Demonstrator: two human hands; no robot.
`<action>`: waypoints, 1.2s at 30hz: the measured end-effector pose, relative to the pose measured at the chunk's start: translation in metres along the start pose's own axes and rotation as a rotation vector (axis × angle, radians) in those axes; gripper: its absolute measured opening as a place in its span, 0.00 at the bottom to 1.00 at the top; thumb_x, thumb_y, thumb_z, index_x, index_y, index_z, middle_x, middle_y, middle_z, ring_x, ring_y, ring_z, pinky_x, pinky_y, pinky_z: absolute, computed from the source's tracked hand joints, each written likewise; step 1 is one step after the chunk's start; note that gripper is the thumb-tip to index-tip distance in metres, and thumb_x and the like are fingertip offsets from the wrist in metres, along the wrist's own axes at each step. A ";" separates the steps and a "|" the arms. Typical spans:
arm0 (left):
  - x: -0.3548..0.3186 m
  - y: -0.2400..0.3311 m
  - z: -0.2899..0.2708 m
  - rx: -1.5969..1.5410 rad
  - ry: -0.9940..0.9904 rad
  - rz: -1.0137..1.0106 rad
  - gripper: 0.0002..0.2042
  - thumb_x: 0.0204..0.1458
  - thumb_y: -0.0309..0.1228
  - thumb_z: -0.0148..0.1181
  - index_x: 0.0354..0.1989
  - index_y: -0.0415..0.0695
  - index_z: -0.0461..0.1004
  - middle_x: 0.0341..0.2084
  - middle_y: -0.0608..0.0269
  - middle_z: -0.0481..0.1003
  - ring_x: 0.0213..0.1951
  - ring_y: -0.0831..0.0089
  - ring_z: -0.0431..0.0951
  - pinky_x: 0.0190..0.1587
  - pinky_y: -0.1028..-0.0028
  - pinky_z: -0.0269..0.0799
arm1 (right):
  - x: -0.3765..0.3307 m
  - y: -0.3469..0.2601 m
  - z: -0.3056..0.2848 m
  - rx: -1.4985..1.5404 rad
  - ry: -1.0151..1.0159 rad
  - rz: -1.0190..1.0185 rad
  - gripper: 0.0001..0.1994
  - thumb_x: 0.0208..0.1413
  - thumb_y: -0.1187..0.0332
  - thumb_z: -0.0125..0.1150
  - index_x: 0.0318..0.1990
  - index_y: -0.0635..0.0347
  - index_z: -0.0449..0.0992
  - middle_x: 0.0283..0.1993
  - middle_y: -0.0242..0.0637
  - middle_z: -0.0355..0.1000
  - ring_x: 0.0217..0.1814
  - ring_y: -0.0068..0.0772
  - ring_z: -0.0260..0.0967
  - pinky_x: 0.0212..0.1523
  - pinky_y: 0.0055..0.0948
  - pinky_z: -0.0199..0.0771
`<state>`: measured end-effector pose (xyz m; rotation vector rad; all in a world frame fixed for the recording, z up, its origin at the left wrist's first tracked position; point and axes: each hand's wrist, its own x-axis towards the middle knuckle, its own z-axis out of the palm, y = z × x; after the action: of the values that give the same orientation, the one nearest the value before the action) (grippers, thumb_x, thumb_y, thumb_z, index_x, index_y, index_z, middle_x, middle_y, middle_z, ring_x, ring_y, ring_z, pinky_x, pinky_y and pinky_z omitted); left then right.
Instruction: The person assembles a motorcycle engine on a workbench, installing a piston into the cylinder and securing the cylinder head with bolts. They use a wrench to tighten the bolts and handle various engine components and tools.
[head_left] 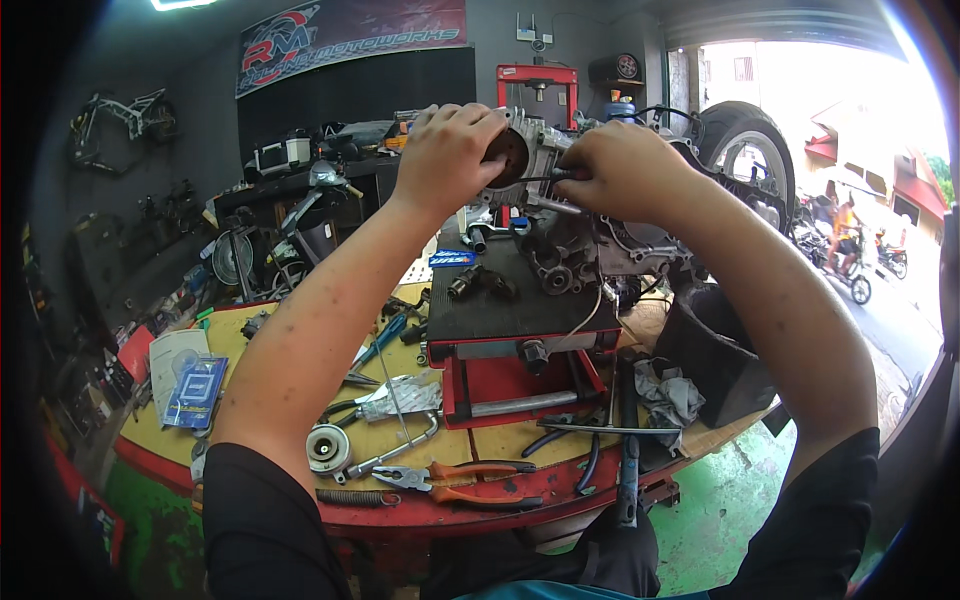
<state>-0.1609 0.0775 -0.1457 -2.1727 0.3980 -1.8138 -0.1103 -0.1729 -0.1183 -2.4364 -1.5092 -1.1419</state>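
My two bare arms, in short black sleeves, reach forward over a crowded workshop counter point(500, 440), yellow on top with a red rim. At their far end is a grey metal engine point(545, 140), raised above the far part of a black-topped stand point(480, 315) with a red base. My left hand point(455, 150) curves over the engine's left end, its thumb at a round, dark disc-like face point(512, 150); I cannot tell whether it grips firmly or only rests there. My right hand point(615, 165) is closed around the right end of a slim dark rod point(530, 180), which runs sideways toward my left thumb.

Nearer me on the counter lie pliers point(480, 468) with orange-and-black handles, their nose pointing left. Just beyond their nose is a round metal part point(328, 448); a coil spring point(355, 497) lies left of them, along the red rim. To the right, a crumpled grey rag point(668, 395) sits beside a black, open-topped container point(705, 350). A blue package point(195, 390) lies at the far left.

Behind the engine, to the right, stands a motorcycle wheel point(745, 160). Outside the open doorway, a person rides a motorcycle point(860, 288).
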 end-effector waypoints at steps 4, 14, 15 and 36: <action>-0.002 -0.004 0.000 0.015 -0.031 0.008 0.14 0.48 0.35 0.73 0.43 0.46 0.82 0.48 0.63 0.82 0.53 0.59 0.81 0.64 0.56 0.70 | -0.006 0.005 0.008 0.072 0.066 0.047 0.18 0.56 0.53 0.65 0.42 0.58 0.88 0.43 0.48 0.83 0.50 0.52 0.81 0.55 0.46 0.80; -0.003 -0.003 -0.007 0.094 -0.069 -0.048 0.13 0.48 0.37 0.74 0.42 0.48 0.84 0.50 0.65 0.82 0.56 0.61 0.80 0.71 0.49 0.64 | -0.020 -0.017 0.015 0.864 -0.128 0.452 0.18 0.64 0.60 0.54 0.43 0.71 0.78 0.38 0.47 0.78 0.43 0.43 0.82 0.35 0.42 0.86; -0.002 -0.002 -0.006 0.085 -0.066 -0.048 0.13 0.48 0.37 0.74 0.41 0.48 0.84 0.50 0.65 0.82 0.56 0.61 0.80 0.72 0.48 0.63 | -0.020 -0.021 0.024 0.887 -0.095 0.342 0.16 0.65 0.62 0.53 0.43 0.71 0.77 0.38 0.47 0.76 0.42 0.43 0.82 0.33 0.41 0.86; -0.008 -0.012 0.012 0.118 0.049 0.013 0.13 0.48 0.41 0.75 0.42 0.53 0.86 0.48 0.67 0.84 0.54 0.64 0.82 0.72 0.44 0.61 | -0.002 -0.099 0.097 2.108 -0.005 0.584 0.08 0.79 0.63 0.45 0.52 0.57 0.62 0.42 0.40 0.70 0.53 0.50 0.80 0.51 0.51 0.83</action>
<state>-0.1504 0.0919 -0.1508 -2.0458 0.3075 -1.8383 -0.1353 -0.0837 -0.2209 -0.9854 -0.7665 0.5560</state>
